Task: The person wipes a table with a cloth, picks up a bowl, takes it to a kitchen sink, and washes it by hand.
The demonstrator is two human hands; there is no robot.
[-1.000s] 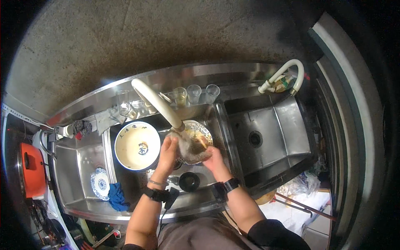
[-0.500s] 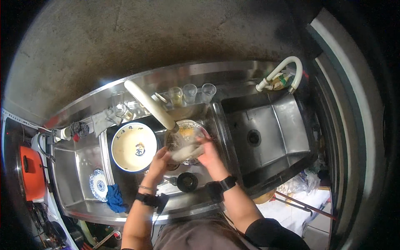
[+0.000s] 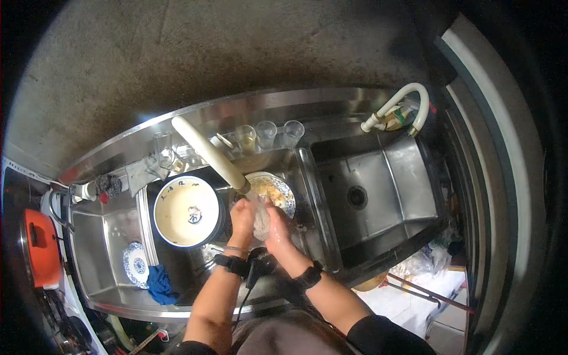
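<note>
Beneath the cream faucet (image 3: 208, 152) in the middle basin, my left hand (image 3: 241, 222) and my right hand (image 3: 278, 229) press together on a pale, wet, crumpled rag (image 3: 261, 222). Both hands are closed on it, and water runs over it. Just beyond them lies a blue-and-white patterned plate (image 3: 286, 192) with yellowish scraps on it. To the left of my left hand stands a large cream bowl (image 3: 173, 204) with a dark blue outside and a mark on its bottom.
Glass cups (image 3: 265, 135) line the back ledge. On the right is another basin (image 3: 408, 177) with a curved faucet (image 3: 408, 89). The left basin holds a patterned plate (image 3: 136, 254), with a blue cloth (image 3: 160, 285) by its front edge. An orange pot (image 3: 44, 247) stands far left.
My hands have come closer together and turned, bunching the rag upright between them; before, it was stretched sideways. More of the scraps on the plate now shows. The view has shifted slightly.
</note>
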